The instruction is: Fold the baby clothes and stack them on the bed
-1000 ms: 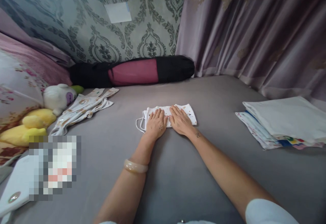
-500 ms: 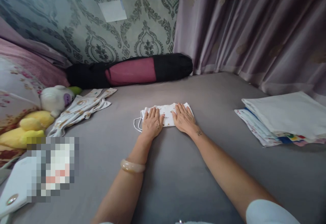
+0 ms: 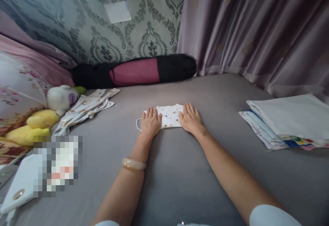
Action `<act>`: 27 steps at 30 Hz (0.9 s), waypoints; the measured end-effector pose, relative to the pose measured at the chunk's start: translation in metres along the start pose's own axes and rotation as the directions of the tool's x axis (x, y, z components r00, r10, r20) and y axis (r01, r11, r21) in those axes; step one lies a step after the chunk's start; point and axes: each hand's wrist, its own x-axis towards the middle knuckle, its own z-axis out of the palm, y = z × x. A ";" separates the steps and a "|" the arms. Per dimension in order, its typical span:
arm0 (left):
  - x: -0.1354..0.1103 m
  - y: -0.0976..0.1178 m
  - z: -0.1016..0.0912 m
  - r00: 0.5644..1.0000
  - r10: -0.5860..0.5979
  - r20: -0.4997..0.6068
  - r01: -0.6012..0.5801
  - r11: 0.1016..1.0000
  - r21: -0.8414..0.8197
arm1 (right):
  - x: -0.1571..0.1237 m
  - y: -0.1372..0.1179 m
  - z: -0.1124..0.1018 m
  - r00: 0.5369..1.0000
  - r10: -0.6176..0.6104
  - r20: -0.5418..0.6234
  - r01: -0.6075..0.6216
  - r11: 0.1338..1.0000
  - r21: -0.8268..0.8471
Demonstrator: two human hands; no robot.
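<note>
A small white garment (image 3: 170,117) with a scattered brown and dark print lies folded flat on the bed, in the middle of the view. My left hand (image 3: 151,122) rests palm down on its left end, fingers stretched out. On the right end lies my right hand (image 3: 190,119), also flat, its fingers pointing away from me. A thin white tie (image 3: 138,124) loops out past the left edge of the cloth. The parts under both palms are hidden.
Left of the garment lies another printed garment (image 3: 86,111), beside a white plush toy (image 3: 60,97) and a yellow plush (image 3: 32,130). A white device (image 3: 24,179) is nearer me. Folded cloths (image 3: 293,118) are stacked at right. A black-and-pink long bag (image 3: 136,71) lies along the wall.
My hands have spread farther apart across the folded garment, so more of its print shows between them. The camera view has shifted slightly.
</note>
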 end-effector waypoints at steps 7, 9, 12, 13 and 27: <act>0.004 0.003 -0.008 1.000 0.015 0.001 -0.015 0.995 0.095 | 0.009 0.004 -0.011 1.000 -0.025 0.016 0.025 0.999 -0.024; 0.012 0.000 -0.015 0.998 0.056 0.025 -0.059 0.989 0.136 | 0.017 0.009 -0.018 0.998 -0.052 0.047 0.054 0.998 -0.041; 0.031 -0.010 -0.025 0.990 0.067 0.122 -0.086 0.985 0.152 | 0.035 0.019 -0.028 0.989 -0.071 0.127 0.078 0.996 -0.050; 0.040 -0.015 -0.027 0.987 0.053 0.153 -0.073 0.989 0.128 | 0.041 0.023 -0.031 0.985 -0.069 0.156 0.077 0.996 -0.042; 0.098 -0.044 -0.031 0.889 -0.044 0.456 0.115 0.985 -0.129 | 0.092 0.047 -0.041 0.898 -0.037 0.439 0.004 0.997 0.076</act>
